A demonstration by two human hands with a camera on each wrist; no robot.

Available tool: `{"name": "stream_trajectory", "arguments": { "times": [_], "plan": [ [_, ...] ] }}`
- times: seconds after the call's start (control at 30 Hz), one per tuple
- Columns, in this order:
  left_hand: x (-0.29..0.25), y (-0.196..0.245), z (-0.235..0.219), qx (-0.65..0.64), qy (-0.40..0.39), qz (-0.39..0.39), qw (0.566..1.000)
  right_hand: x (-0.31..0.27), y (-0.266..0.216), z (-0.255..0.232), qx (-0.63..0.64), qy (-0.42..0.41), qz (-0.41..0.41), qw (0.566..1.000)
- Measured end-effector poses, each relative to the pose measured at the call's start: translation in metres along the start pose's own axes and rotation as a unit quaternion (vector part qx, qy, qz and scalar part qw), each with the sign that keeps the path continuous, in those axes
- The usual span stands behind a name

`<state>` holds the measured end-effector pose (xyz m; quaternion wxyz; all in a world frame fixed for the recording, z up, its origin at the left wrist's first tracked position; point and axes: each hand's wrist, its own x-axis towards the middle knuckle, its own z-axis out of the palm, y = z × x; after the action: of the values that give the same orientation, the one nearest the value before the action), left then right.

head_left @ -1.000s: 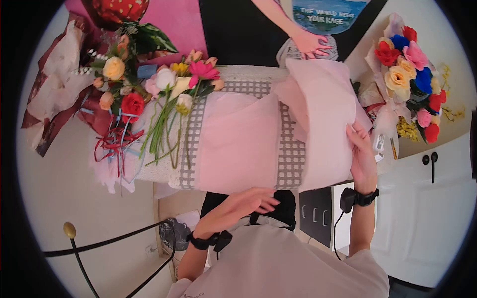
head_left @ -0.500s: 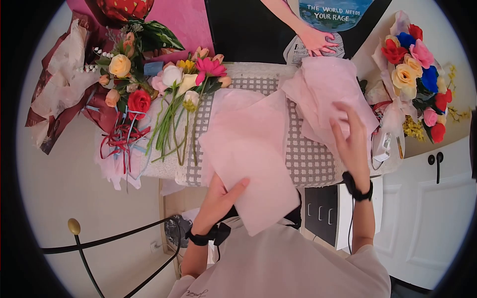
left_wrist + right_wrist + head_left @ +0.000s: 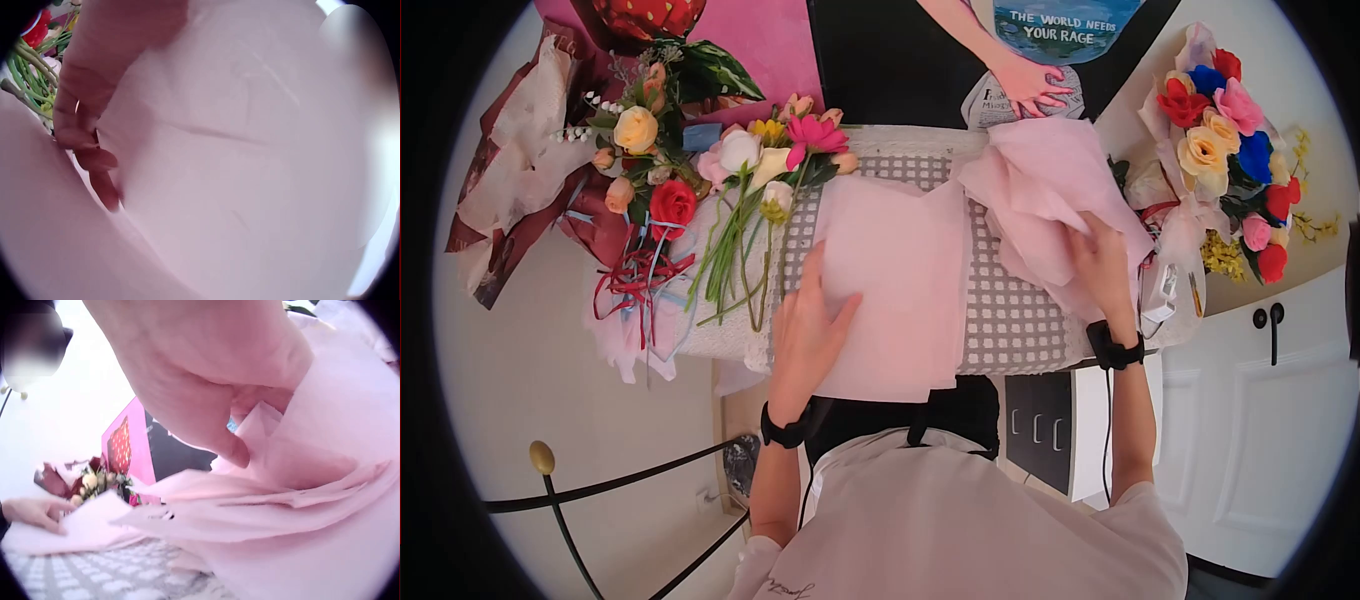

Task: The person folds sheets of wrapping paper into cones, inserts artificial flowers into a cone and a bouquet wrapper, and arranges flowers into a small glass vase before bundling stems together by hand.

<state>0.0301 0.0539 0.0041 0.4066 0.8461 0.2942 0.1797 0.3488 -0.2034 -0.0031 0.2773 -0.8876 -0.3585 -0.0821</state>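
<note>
A stack of pale pink wrapping paper sheets (image 3: 900, 285) lies mid-table, its near end hanging over the front edge. My left hand (image 3: 805, 335) rests along the stack's left side, thumb spread over the top sheet; in the left wrist view its fingers (image 3: 87, 134) run along a paper edge. To the right is a looser, rumpled pile of pink wrapping paper (image 3: 1035, 180). My right hand (image 3: 1103, 265) pinches a fold of that pile between thumb and fingers, as the right wrist view shows around the raised paper corner (image 3: 265, 422).
Loose flower stems (image 3: 745, 245) lie left of the stack, beside a bouquet with red ribbons (image 3: 640, 275). Another wrapped bouquet (image 3: 1225, 150) stands at the right. A grey checked cloth (image 3: 1010, 330) covers the table. A painted panel (image 3: 880, 65) stands behind.
My left hand has laid the sheet it held onto the middle stack and moved up its left side. My right hand, spread over the right pile before, now pinches its paper, lifting a fold.
</note>
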Motion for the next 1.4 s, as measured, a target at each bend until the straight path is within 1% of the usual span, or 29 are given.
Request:
{"name": "stream_trajectory", "arguments": {
  "times": [0.03, 0.07, 0.13, 0.17, 0.23, 0.27, 0.37, 0.4, 0.47, 0.6, 0.63, 0.67, 0.7, 0.73, 0.77, 0.8, 0.83, 0.87, 0.9, 0.93, 0.97, 1.0, 1.03, 1.07, 1.1, 1.2, 1.27, 1.33, 1.4],
  "plan": [
    [0.001, 0.003, 0.001, 0.073, 0.017, -0.028, 0.997, 0.001, 0.005, -0.008, -0.004, 0.003, 0.0, 1.0],
    [0.001, -0.002, 0.006, 0.069, 0.017, -0.026, 0.997, 0.001, 0.01, -0.017, 0.079, 0.054, 0.01, 0.995],
    [-0.003, -0.017, 0.019, 0.068, 0.107, 0.03, 0.991, 0.001, 0.011, -0.033, 0.213, 0.128, 0.036, 0.968],
    [-0.003, -0.021, 0.022, 0.062, 0.106, 0.031, 0.992, 0.0, 0.01, -0.043, 0.207, 0.129, 0.035, 0.969],
    [-0.001, -0.022, 0.025, 0.056, 0.147, 0.078, 0.984, -0.002, 0.007, -0.062, 0.32, 0.102, 0.122, 0.934],
    [-0.005, -0.019, 0.025, 0.054, 0.111, 0.013, 0.992, -0.003, 0.01, -0.066, 0.315, 0.105, 0.121, 0.936],
    [-0.005, -0.012, 0.023, 0.083, 0.139, 0.02, 0.987, -0.003, 0.018, -0.07, 0.505, 0.106, 0.192, 0.835],
    [-0.005, -0.009, 0.022, 0.079, 0.14, 0.021, 0.987, -0.003, 0.015, -0.072, 0.503, 0.108, 0.189, 0.836],
    [-0.008, -0.003, 0.019, 0.129, 0.186, 0.059, 0.972, -0.005, 0.006, -0.077, 0.555, 0.116, 0.183, 0.803],
    [-0.021, 0.013, 0.009, 0.067, 0.195, 0.107, 0.973, -0.012, 0.001, -0.078, 0.53, 0.114, 0.145, 0.828],
    [-0.026, 0.016, 0.009, -0.082, 0.106, 0.105, 0.985, -0.014, -0.005, -0.079, 0.387, 0.119, 0.143, 0.903],
    [-0.029, 0.02, 0.01, -0.229, 0.014, 0.099, 0.968, -0.019, -0.012, -0.079, 0.233, 0.121, 0.137, 0.955],
    [-0.031, 0.026, 0.015, -0.226, 0.015, 0.096, 0.969, -0.026, -0.024, -0.075, 0.236, 0.119, 0.138, 0.955],
    [-0.033, 0.033, 0.021, -0.373, -0.078, 0.068, 0.922, -0.035, -0.044, -0.067, 0.14, 0.11, 0.031, 0.984],
    [-0.033, 0.039, 0.026, -0.507, -0.168, 0.037, 0.845, -0.041, -0.064, -0.061, 0.041, 0.099, -0.077, 0.991],
    [-0.033, 0.043, 0.031, -0.504, -0.168, 0.035, 0.847, -0.041, -0.088, -0.06, 0.045, 0.048, -0.162, 0.985],
    [-0.031, 0.044, 0.036, -0.551, -0.197, 0.035, 0.81, -0.042, -0.108, -0.061, 0.05, -0.002, -0.245, 0.968],
    [-0.032, 0.043, 0.04, -0.596, -0.226, 0.034, 0.77, -0.046, -0.12, -0.058, 0.055, -0.003, -0.243, 0.968],
    [-0.035, 0.042, 0.041, -0.593, -0.225, 0.029, 0.772, -0.054, -0.13, -0.055, 0.005, -0.046, -0.304, 0.952],
    [-0.041, 0.041, 0.041, -0.622, -0.201, -0.033, 0.756, -0.062, -0.137, -0.051, -0.044, -0.089, -0.363, 0.926],
    [-0.046, 0.039, 0.04, -0.647, -0.174, -0.095, 0.737, -0.069, -0.141, -0.047, -0.036, -0.091, -0.363, 0.927],
    [-0.047, 0.04, 0.036, -0.695, -0.145, -0.14, 0.69, -0.076, -0.145, -0.043, -0.031, -0.113, -0.388, 0.914],
    [-0.047, 0.039, 0.035, -0.692, -0.14, -0.144, 0.694, -0.082, -0.148, -0.039, -0.027, -0.133, -0.414, 0.9],
    [-0.046, 0.039, 0.035, -0.649, -0.102, -0.169, 0.735, -0.088, -0.146, -0.034, -0.032, -0.15, -0.429, 0.89],
    [-0.046, 0.037, 0.036, -0.604, -0.066, -0.194, 0.77, -0.089, -0.146, -0.033, -0.028, -0.151, -0.43, 0.89],
    [-0.044, 0.03, 0.036, -0.61, -0.013, -0.219, 0.762, -0.088, -0.143, -0.041, -0.003, -0.222, -0.431, 0.875],
    [-0.045, 0.024, 0.036, -0.6, -0.002, -0.217, 0.77, -0.08, -0.135, -0.056, 0.031, -0.187, -0.35, 0.917],
    [-0.048, 0.017, 0.035, -0.589, 0.006, -0.215, 0.779, -0.063, -0.099, -0.062, 0.065, -0.118, -0.307, 0.942],
    [-0.05, 0.01, 0.034, -0.562, 0.022, -0.191, 0.805, -0.049, -0.067, -0.063, 0.006, -0.031, -0.194, 0.981]
  ]
}}
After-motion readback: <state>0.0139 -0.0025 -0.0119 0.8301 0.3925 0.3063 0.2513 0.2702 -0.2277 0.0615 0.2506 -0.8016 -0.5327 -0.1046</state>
